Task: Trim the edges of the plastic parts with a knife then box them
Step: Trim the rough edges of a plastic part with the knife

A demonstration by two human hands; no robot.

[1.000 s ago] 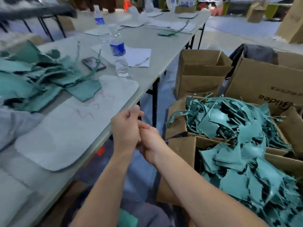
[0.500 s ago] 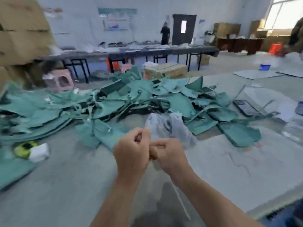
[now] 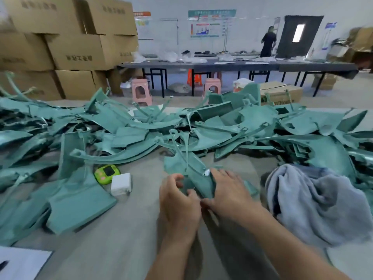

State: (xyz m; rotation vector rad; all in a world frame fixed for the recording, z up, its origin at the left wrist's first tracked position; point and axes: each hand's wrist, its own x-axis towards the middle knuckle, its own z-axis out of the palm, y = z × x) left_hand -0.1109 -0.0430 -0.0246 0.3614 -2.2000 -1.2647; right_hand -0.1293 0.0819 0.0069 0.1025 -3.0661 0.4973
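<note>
Where 0.5 s ago the 2 hands were closed on each other, 1 teal moulded plastic part is now held just above the grey table, in front of the heap of teal parts. The left hand is curled round its lower edge, and the right hand pinches it, fingers over and thumb under. Trimming is judged imminent, though no knife can be made out.

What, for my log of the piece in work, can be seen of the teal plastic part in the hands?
The teal plastic part is a flat, matte, irregular moulding with thin strips rising from its top toward the pile of like parts. It is held tilted, low over the grey table, left of the grey cloth. The left hand grips its lower left edge; the right hand holds its right side, fingers over it. A silvery glint at the right fingertips cannot be identified.
</note>
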